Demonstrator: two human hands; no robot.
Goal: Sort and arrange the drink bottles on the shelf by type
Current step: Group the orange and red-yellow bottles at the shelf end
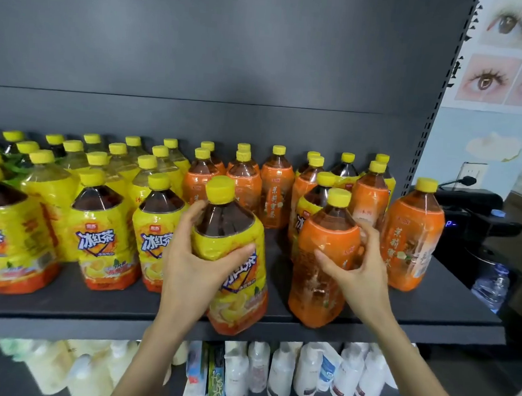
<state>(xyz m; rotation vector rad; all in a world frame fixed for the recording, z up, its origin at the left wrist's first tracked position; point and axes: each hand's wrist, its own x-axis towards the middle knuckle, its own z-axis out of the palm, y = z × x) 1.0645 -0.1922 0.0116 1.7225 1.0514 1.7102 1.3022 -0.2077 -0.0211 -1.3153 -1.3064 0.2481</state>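
My left hand [197,255] grips a yellow-labelled iced tea bottle [234,277] at its shoulder, near the front edge of the dark shelf [88,312]. My right hand [355,267] grips an orange-labelled tea bottle [320,265] just to its right. Yellow-labelled bottles [100,235] fill the shelf's left half. Orange-labelled bottles [273,186] stand at the back middle and right, with one [411,237] at the far right. A yellow-labelled bottle [310,208] stands among the orange ones, partly hidden behind the bottle in my right hand.
The lower shelf holds several white bottles [280,374] and pale pouches [53,366]. To the right of the shelf upright [428,123] stand a black machine [473,220] and a clear water bottle [493,285]. A poster of eyes [514,52] hangs on the wall.
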